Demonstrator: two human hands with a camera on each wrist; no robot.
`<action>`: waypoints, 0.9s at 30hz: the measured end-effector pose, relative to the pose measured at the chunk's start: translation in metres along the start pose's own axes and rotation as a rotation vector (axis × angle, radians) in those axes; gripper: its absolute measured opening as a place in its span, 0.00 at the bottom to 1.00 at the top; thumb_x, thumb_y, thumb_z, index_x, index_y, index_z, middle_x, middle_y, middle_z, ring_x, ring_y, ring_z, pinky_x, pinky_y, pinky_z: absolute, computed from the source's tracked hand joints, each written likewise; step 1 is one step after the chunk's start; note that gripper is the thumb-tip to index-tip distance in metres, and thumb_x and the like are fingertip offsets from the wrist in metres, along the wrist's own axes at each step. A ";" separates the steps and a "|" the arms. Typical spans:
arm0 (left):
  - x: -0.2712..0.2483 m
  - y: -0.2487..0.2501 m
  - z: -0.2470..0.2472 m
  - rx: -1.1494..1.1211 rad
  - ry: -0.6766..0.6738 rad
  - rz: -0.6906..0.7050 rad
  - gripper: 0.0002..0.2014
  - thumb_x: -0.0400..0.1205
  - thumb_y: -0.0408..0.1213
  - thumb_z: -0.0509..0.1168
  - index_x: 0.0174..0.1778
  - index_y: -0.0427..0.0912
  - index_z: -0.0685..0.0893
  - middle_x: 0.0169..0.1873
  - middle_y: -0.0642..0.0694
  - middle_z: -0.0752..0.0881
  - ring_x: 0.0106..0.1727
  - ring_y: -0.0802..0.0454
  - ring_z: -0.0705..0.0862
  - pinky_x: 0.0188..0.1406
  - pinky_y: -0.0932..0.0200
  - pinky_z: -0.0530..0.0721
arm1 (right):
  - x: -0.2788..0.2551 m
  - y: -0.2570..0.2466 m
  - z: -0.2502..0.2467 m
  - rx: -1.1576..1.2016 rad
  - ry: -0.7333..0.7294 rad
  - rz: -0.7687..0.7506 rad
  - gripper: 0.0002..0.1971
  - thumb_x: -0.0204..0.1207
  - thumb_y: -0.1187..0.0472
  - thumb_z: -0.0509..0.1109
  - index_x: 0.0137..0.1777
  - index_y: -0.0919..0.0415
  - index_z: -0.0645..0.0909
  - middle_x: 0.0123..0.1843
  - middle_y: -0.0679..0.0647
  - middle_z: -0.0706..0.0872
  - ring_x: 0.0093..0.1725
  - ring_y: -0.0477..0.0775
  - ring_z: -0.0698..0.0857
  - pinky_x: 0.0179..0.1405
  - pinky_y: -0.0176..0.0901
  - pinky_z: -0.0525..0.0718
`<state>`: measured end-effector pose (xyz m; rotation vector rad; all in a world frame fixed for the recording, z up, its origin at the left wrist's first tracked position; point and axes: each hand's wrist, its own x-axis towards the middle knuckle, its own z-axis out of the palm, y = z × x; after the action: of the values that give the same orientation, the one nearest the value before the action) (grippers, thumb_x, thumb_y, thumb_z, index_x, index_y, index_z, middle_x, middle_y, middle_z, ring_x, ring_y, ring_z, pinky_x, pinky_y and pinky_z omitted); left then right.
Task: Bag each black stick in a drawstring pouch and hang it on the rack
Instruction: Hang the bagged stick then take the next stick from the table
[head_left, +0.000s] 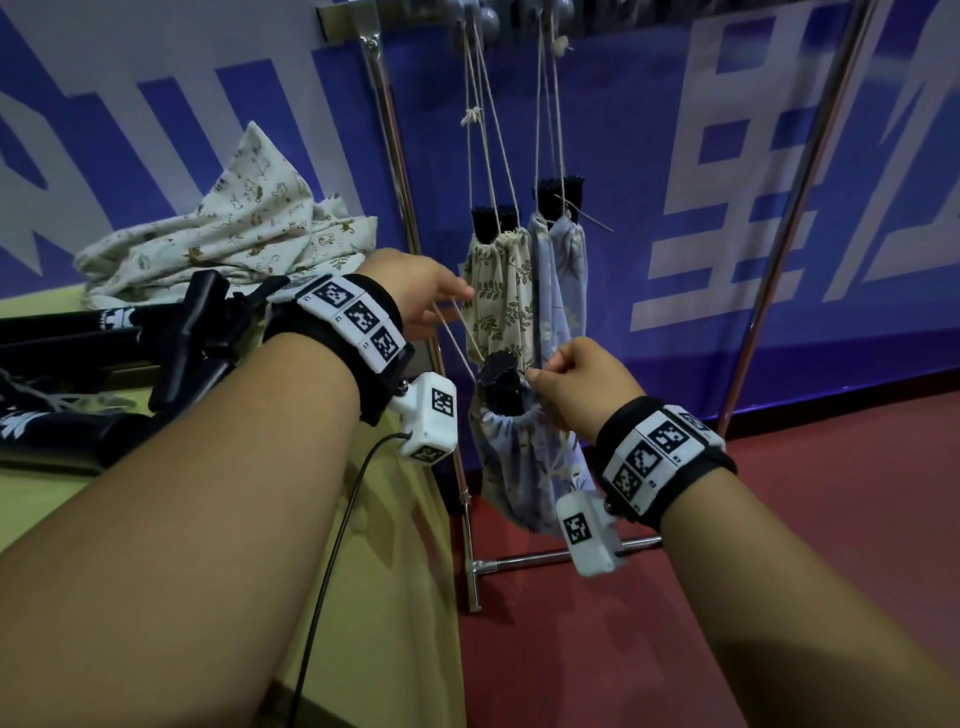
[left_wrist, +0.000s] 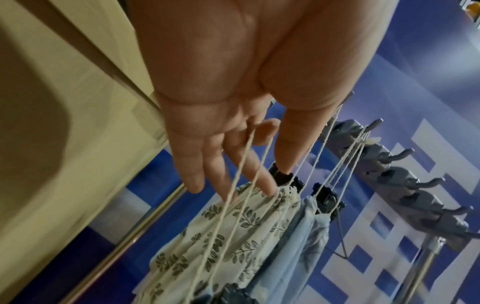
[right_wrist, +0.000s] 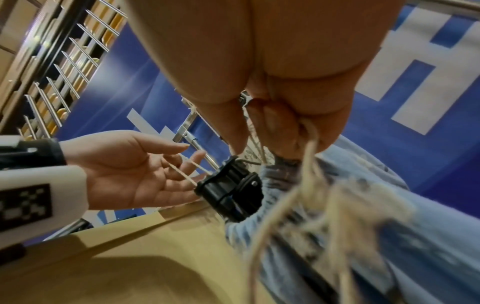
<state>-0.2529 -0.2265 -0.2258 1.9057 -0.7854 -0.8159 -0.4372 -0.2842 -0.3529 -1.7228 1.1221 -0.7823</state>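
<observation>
A blue banner (head_left: 649, 156) with large white characters covers the wall behind the scene, running down to a dark skirting strip. Below it lies a dull red floor (head_left: 779, 519). At the left stands a surface (head_left: 395, 597) draped in yellow-green cloth that hangs down over its edge. In the right wrist view, brown wooden shelving (right_wrist: 39, 61) with rows of metal rails rises beyond the banner. The light is dim and even.

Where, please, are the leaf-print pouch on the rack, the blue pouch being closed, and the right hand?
leaf-print pouch (head_left: 498, 291): head view, mid-fabric.
blue pouch (head_left: 524, 467): head view, body below the gathered neck.
right hand (head_left: 582, 379): head view, knuckles.
</observation>
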 end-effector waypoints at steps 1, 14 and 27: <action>0.000 0.000 0.000 -0.049 -0.038 -0.005 0.16 0.78 0.36 0.74 0.62 0.39 0.90 0.49 0.50 0.95 0.47 0.52 0.94 0.62 0.47 0.86 | 0.001 0.000 -0.001 0.027 0.001 0.005 0.12 0.82 0.53 0.78 0.45 0.53 0.77 0.38 0.52 0.84 0.35 0.55 0.83 0.37 0.47 0.82; -0.002 0.005 0.001 -0.410 0.008 0.148 0.43 0.84 0.28 0.66 0.87 0.71 0.57 0.71 0.45 0.81 0.55 0.45 0.93 0.63 0.35 0.83 | -0.009 -0.015 -0.018 -0.183 -0.188 0.164 0.24 0.87 0.42 0.69 0.53 0.67 0.89 0.36 0.58 0.85 0.30 0.57 0.82 0.31 0.42 0.80; 0.021 0.000 -0.007 -0.392 0.262 0.228 0.48 0.79 0.26 0.63 0.89 0.67 0.53 0.84 0.38 0.69 0.15 0.57 0.69 0.25 0.59 0.77 | -0.009 -0.014 -0.014 0.174 -0.051 0.047 0.16 0.86 0.46 0.74 0.42 0.57 0.83 0.30 0.53 0.75 0.15 0.45 0.66 0.15 0.32 0.66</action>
<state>-0.2350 -0.2394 -0.2273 1.5027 -0.6141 -0.5203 -0.4479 -0.2780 -0.3351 -1.5578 1.0254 -0.7792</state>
